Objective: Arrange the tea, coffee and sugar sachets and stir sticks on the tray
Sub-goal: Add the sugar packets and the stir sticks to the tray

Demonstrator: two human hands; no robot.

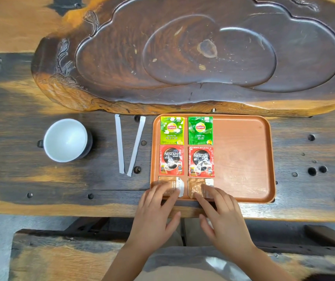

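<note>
Head view: a smooth, rounded-corner rectangular orange-brown tray (243,159) lies on a dark, weathered wooden desk (20,175) marked with orange patches and round holes. On the tray's left half, glossy flat sachets sit in two columns: a yellow-green Lipton tea sachet (172,130) beside a darker green Lipton tea sachet (200,130) at the far edge, below them two red Nescafe coffee sachets (171,160) (201,161), and nearest the person two crinkled brown-and-white sugar sachets (172,184) (197,186). The left hand (154,216) rests with its fingers (158,191) spread flat on the left sugar sachet; the right hand (223,218) likewise lays its fingers (203,199) apart on the right one, pressing rather than gripping. The fingers hide the near parts of both sugar sachets, and their print is too blurred to read. Left of the tray, on the bare desk, two white paper-wrapped stir sticks (119,144) (136,146) lie close together in a narrow V, apart from the tray. Further left stands a round white ceramic cup (66,139) with a dark outside. Beyond the tray lies a large carved dark wooden tea board (203,53) with cloud-shaped hollows, cut off at the top and right. A rough wooden bench (61,256) shows below the desk edge.
</note>
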